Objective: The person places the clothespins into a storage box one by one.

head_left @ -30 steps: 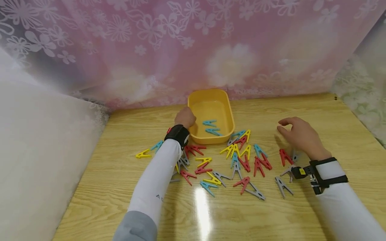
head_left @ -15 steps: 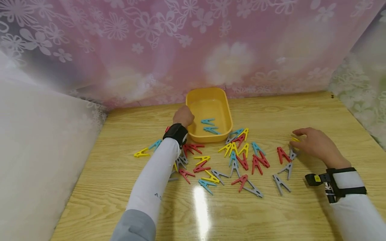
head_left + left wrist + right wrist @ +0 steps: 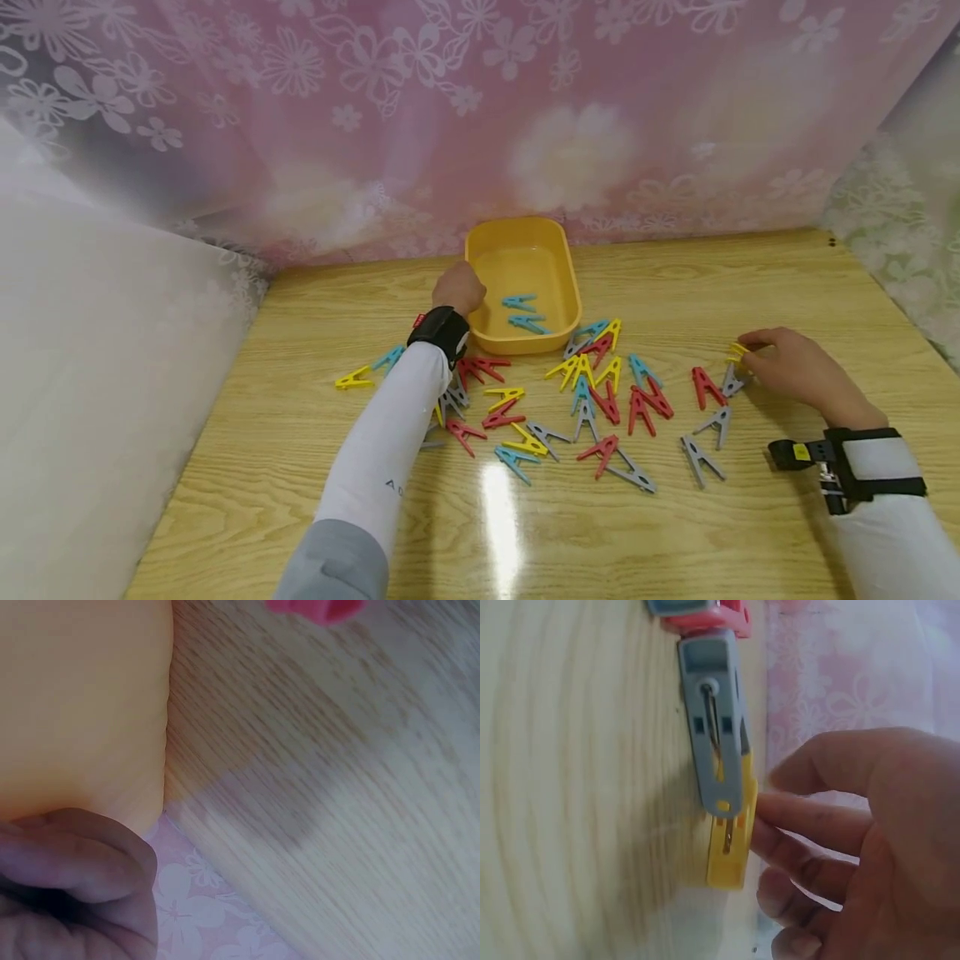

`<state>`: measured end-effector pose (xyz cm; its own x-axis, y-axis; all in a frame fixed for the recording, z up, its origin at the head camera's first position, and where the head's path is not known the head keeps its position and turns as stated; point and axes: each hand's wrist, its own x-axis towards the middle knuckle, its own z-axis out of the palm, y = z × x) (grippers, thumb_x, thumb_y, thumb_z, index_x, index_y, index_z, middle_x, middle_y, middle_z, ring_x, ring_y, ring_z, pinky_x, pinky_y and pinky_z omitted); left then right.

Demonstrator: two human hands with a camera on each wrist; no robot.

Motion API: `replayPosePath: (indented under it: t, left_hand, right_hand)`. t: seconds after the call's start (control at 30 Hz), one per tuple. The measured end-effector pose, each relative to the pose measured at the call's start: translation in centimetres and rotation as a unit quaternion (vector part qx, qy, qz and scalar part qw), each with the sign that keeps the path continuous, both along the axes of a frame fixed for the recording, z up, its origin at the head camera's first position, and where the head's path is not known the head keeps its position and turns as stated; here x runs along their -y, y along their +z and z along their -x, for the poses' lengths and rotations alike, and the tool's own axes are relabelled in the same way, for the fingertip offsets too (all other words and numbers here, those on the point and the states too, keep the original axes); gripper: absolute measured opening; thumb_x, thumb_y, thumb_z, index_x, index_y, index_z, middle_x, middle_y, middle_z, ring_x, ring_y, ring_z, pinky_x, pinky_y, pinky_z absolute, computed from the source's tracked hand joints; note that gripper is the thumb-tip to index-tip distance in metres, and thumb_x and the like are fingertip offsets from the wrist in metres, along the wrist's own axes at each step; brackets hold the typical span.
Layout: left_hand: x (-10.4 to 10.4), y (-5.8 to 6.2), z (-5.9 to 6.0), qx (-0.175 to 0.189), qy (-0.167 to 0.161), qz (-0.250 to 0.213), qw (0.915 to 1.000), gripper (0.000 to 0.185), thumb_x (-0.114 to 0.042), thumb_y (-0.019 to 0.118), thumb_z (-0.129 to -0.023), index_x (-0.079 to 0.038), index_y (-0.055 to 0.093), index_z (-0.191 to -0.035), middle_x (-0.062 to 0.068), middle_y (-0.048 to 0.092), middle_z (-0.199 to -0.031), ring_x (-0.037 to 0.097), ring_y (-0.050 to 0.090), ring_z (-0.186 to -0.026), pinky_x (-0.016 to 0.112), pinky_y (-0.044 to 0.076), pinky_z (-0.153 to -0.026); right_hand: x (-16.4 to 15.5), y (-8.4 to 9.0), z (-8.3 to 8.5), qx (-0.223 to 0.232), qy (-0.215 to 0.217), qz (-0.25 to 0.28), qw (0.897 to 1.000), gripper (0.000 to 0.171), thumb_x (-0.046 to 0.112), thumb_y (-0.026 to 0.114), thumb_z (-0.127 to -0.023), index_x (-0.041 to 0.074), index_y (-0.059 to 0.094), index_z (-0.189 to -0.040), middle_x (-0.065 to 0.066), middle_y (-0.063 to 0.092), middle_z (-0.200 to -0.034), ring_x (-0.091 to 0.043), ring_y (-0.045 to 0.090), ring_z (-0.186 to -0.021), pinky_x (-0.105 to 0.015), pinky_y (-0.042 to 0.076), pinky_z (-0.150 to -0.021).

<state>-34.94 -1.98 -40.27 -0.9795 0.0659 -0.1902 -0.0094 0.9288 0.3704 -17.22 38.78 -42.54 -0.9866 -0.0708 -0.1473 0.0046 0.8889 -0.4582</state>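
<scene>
Head view overhead, forward-down — wrist views close, table-level

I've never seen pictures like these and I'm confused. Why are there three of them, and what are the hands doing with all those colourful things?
A person wears three cameras: one on the head, one on each wrist. The head view shows a wooden table scattered with colourful clothespins and a yellow tub holding two blue clothespins. The left hand grips the tub's rim. The right hand touches a yellow clothespin lying against a grey clothespin, which the right wrist view shows up close. The left wrist view is blurry.
</scene>
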Motion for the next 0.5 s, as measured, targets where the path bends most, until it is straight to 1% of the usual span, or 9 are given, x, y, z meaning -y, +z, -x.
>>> replayPosePath:
  t: [0.07,0.13,0.2,0.33,0.5]
  left_hand:
    - [0.07,0.07,0.02,-0.001,-0.001,0.003,1.0,0.021,-0.018,0.051,-0.098,-0.001,0.058,-0.107,0.01,0.058,-0.092,0.024,0.056,-0.078,0.033,0.045,-0.068]
    - [0.11,0.16,0.02,-0.001,0.001,0.002,1.0,0.021,-0.018,0.05,-0.098,-0.002,0.059,-0.107,0.01,0.058,-0.092,0.025,0.056,-0.077,0.033,0.044,-0.067]
    - [0.15,0.27,-0.03,-0.003,0.002,0.001,1.0,0.02,-0.018,0.051,-0.098,-0.002,0.059,-0.106,0.01,0.058,-0.091,0.025,0.055,-0.077,0.033,0.044,-0.067]
    - [0.16,0.4,-0.21,-0.003,0.001,-0.002,1.0,0.019,-0.018,0.051,-0.098,-0.002,0.059,-0.104,0.011,0.058,-0.089,0.025,0.055,-0.075,0.033,0.043,-0.065]
    - [0.02,0.36,-0.36,-0.003,-0.004,-0.001,1.0,0.019,-0.019,0.051,-0.098,-0.002,0.06,-0.103,0.011,0.058,-0.087,0.024,0.055,-0.073,0.032,0.041,-0.063]
  right_hand:
    - [-0.1,0.02,-0.01,-0.006,0.012,-0.004,1.0,0.045,0.014,0.056,-0.092,-0.019,0.05,-0.122,-0.038,0.053,-0.113,-0.05,0.052,-0.098,-0.059,0.041,-0.078]
    - [-0.1,-0.06,0.02,-0.018,0.019,-0.006,1.0,0.045,0.012,0.061,-0.089,-0.019,0.05,-0.121,-0.039,0.052,-0.113,-0.056,0.045,-0.106,-0.064,0.037,-0.083]
    - [-0.02,-0.27,0.1,-0.037,0.026,-0.013,0.999,0.045,0.011,0.064,-0.087,-0.019,0.053,-0.119,-0.039,0.054,-0.11,-0.057,0.045,-0.105,-0.065,0.036,-0.083]
    - [0.31,-0.7,0.28,-0.058,0.019,-0.02,0.998,0.045,0.017,0.068,-0.087,-0.016,0.057,-0.115,-0.037,0.057,-0.107,-0.055,0.048,-0.101,-0.064,0.037,-0.082]
    - [0.64,-0.72,0.31,-0.058,0.004,-0.035,0.998,0.049,0.026,0.068,-0.089,-0.015,0.059,-0.114,-0.036,0.058,-0.107,-0.054,0.051,-0.098,-0.064,0.039,-0.079]
